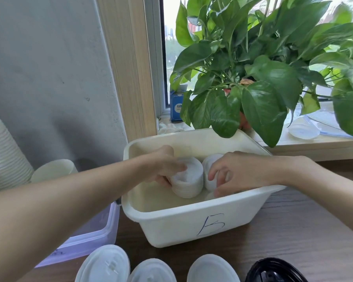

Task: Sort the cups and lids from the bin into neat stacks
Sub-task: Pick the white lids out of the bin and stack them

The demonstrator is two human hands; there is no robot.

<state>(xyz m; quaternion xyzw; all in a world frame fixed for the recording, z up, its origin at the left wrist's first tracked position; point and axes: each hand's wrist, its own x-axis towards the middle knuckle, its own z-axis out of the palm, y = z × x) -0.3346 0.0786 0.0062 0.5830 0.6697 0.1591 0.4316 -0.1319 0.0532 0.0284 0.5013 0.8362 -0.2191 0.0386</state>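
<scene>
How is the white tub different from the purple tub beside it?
The white tub, marked with a blue B, is solid white; the purple tub is see-through. Inside the white tub the left hand grips the left lid stack and the right hand grips the right lid stack; the purple tub is mostly hidden behind the left arm. Both are straight-sided tubs on the wooden table.

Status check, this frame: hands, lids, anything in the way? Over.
In bin: left hand grips lid stack, right hand grips second stack. Far rim overhung by plant, clear of hands.
</scene>
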